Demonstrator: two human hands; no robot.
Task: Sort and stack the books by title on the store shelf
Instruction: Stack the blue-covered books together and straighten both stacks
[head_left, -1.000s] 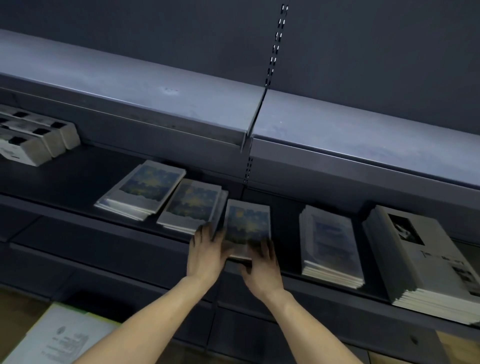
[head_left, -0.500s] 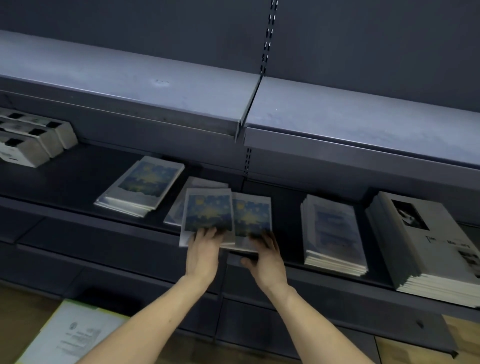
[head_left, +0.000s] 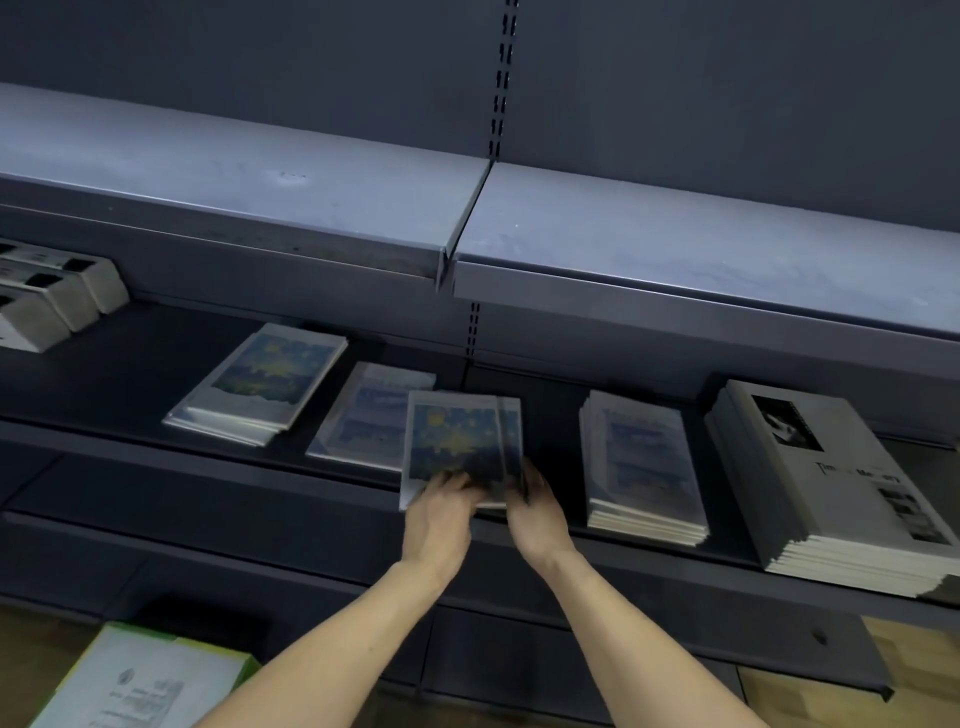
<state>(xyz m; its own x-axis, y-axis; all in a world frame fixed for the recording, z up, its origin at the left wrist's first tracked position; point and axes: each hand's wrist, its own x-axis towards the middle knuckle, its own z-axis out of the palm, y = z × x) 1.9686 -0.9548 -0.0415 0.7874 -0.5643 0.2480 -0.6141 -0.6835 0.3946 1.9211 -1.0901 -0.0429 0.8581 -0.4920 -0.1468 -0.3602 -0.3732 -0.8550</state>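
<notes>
- Two bare hands reach to the front edge of the dark grey metal store shelf.
- The left hand grips the near end of a thin book with a blue and yellow starry cover, fingers curled over its lower edge.
- The right hand holds the near right corner of the same small pile; a second matching cover peeks out at its right side.
- Five groups of books lie on this shelf: the held pile, a starry-cover stack at far left, a pale-covered stack just beside the held one, a taller pale stack, and a large white stack with a black photo.
- Three white boxes sit at the far left end.
- A white and green box lies on the floor.
</notes>
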